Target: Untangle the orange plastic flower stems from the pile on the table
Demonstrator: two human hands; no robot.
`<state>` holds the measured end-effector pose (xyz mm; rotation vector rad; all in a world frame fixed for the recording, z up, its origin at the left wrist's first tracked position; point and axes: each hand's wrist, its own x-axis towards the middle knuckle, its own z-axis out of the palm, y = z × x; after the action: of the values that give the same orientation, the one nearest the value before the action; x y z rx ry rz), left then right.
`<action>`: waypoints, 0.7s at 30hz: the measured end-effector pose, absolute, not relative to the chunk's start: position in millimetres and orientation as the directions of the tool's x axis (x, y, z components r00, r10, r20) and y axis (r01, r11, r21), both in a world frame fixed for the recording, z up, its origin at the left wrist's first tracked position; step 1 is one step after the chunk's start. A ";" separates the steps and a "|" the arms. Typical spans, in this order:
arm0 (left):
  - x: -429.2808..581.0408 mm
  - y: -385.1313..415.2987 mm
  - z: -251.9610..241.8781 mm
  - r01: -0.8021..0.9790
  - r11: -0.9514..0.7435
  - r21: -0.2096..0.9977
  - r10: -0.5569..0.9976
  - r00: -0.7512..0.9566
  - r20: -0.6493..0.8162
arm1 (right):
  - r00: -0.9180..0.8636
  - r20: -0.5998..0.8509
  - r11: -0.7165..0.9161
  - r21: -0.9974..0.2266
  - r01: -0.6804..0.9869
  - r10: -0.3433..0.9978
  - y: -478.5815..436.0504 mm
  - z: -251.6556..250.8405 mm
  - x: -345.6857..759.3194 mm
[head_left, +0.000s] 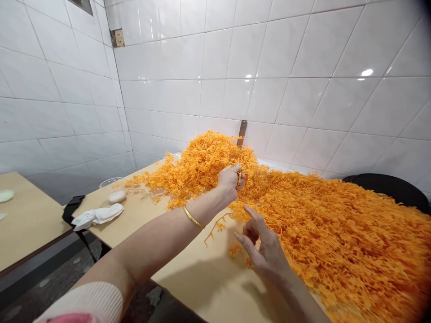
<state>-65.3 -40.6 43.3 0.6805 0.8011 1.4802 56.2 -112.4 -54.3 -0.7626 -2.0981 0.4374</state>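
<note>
A tall heap of orange branching sprigs (208,157), plastic-looking, sits on the pale table (198,269) near the tiled wall. My left hand (230,179) reaches into its right side, fingers curled shut on an orange sprig whose stem shows at the fingertips. Nearer to me, my right hand (264,244) hovers over the table with thumb and index finger apart and nothing visible between them. A single loose sprig (218,226) lies between the two hands. To the right, a wide layer of orange sprigs (353,237) covers the table.
At the table's left end lie a crumpled white cloth (97,216), a small round pale item (117,196) and a black strap (72,208). Black round objects (390,188) stand by the wall at right. A second table (30,220) is at far left, across a gap.
</note>
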 end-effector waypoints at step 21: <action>-75.0 -48.6 20.4 -0.732 0.097 0.674 0.991 0.006 -0.136 | -0.567 0.259 0.562 -0.687 0.462 0.782 -110.9 -57.3 51.9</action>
<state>-75.0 -48.6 20.4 0.4805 0.6793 1.4320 51.9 -110.9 -57.3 -0.9948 -2.2452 0.7648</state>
